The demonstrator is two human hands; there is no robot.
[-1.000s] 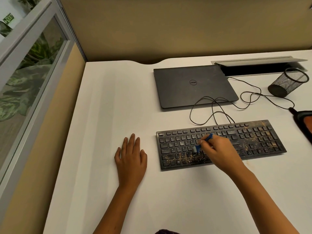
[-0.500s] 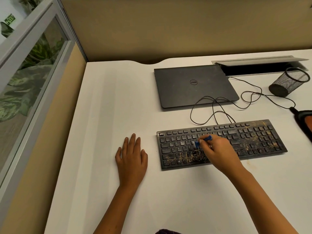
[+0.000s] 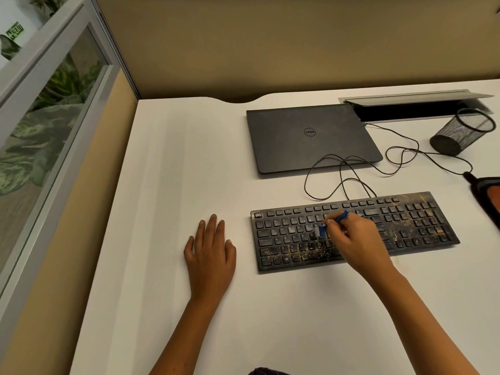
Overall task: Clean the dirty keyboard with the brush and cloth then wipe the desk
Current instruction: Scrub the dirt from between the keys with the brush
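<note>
A black keyboard [image 3: 414, 223] lies on the white desk [image 3: 167, 171], speckled with yellowish crumbs along its lower left rows and its right end. My right hand [image 3: 357, 240] hovers over the middle keys and pinches a small blue brush [image 3: 328, 226], whose bristle end touches the keys left of the hand. My left hand [image 3: 211, 253] rests flat on the desk, fingers straight, just left of the keyboard and apart from it. An orange and dark cloth [image 3: 491, 196] shows at the right edge, partly cut off.
A shut dark laptop [image 3: 308, 136] lies behind the keyboard, with a thin black cable [image 3: 351, 169] looping between them. A black mesh pen cup [image 3: 460, 133] lies on its side at the right. A grey cable tray [image 3: 416, 100] stands open at the back.
The brush end has moved a little left and down across the middle keys. The left hand has not moved.
</note>
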